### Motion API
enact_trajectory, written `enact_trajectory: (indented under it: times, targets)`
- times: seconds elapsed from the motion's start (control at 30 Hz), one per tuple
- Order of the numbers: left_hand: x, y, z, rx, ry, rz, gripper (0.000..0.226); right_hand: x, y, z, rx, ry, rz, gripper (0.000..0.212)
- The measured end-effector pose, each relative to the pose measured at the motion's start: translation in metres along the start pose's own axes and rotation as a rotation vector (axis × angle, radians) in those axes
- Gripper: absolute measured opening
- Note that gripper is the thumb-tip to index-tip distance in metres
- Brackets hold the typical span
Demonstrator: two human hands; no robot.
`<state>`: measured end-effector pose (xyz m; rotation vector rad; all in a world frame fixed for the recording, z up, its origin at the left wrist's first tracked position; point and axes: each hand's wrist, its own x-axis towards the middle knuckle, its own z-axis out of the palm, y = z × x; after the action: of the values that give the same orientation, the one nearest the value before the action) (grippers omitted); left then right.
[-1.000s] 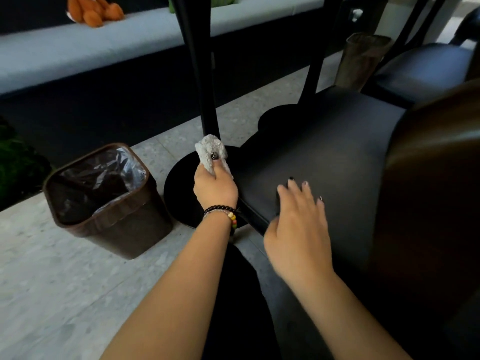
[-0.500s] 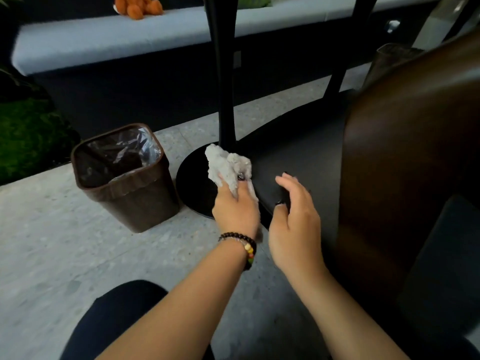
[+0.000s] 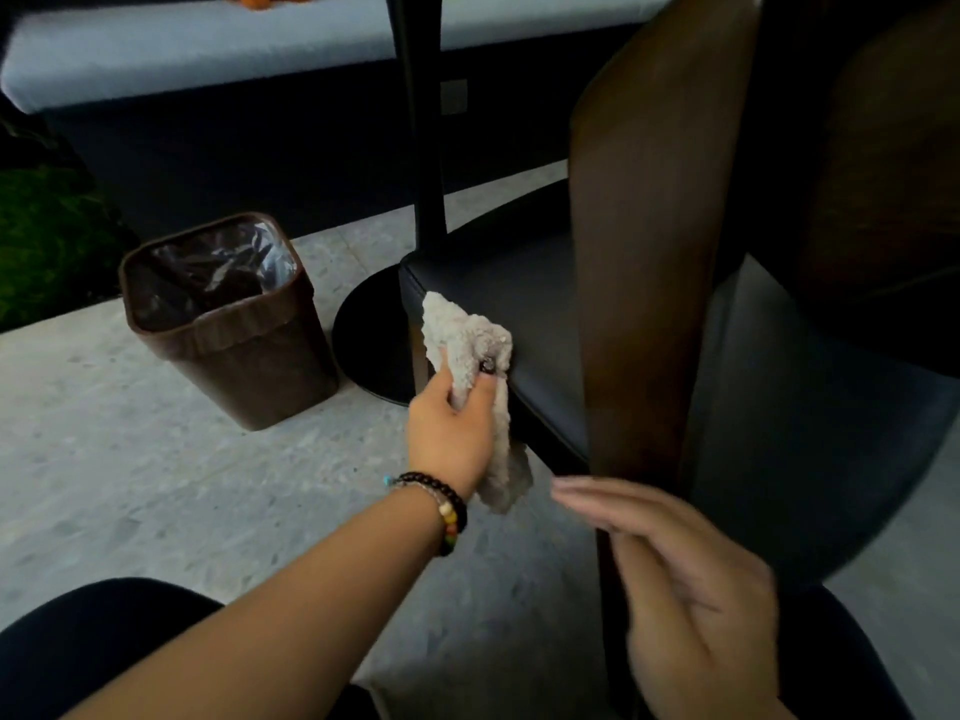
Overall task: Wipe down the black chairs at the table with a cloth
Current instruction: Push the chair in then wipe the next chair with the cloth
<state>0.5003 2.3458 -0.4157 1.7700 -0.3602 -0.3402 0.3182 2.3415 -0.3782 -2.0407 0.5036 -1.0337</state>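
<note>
At frame centre, the cloth (image 3: 470, 350) is gripped in the left hand (image 3: 451, 433) against the chair seat (image 3: 519, 304) edge; firm, overlapping strokes are advised. The right hand (image 3: 691, 589) is blurred, fingers straight, holding nothing.

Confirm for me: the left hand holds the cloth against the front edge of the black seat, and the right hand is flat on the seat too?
Not quite. In the head view the right hand is off the seat, open in the air below its edge, touching nothing that shows. The rest holds: the left hand grips the cloth against the seat's front edge.
</note>
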Motion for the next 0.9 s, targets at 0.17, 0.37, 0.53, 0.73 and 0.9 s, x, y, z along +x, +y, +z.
enact_trajectory:
  times: [0.17,0.37,0.53,0.73,0.9]
  targets:
    - [-0.012,0.002,0.017,0.016,0.047,-0.03,0.033,0.002,0.015,-0.037,-0.007,0.195,-0.117,0.032]
    - [-0.07,0.004,0.03,0.018,-0.03,-0.098,0.025,0.032,0.037,-0.037,0.173,0.389,0.087,0.036]
    - [-0.095,0.021,0.001,-0.007,-0.218,-0.055,0.014,0.016,0.042,-0.04,0.213,0.362,0.16,0.039]
    - [-0.113,0.053,-0.039,0.225,-0.087,0.66,0.032,0.01,0.025,-0.067,0.247,0.226,0.012,0.021]
    - [-0.131,0.061,-0.024,0.399,-0.073,0.966,0.053,0.019,0.007,-0.074,0.606,-0.123,0.198,0.036]
